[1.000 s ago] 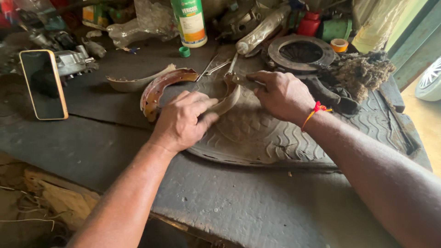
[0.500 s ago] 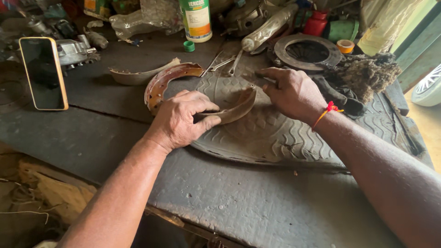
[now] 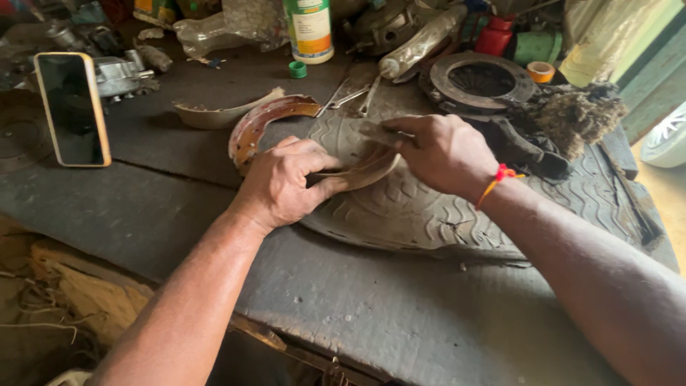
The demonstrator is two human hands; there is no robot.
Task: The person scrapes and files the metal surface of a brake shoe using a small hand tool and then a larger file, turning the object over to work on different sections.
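Both hands closer together than half a second back. Left hand (image 3: 286, 182) clamped on near end of curved brake shoe (image 3: 361, 174), right hand (image 3: 443, 154) now gripping its far end, fingers closed over it. Shoe sits on ribbed rubber mat (image 3: 429, 214). Second rusty brake shoe (image 3: 261, 121) unmoved just behind left hand. Phone (image 3: 71, 107) same spot.

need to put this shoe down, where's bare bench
Bare bench between the phone and the left hand, and along the near edge below the ribbed rubber mat. The back row around the clutch plate and bottle is crowded.
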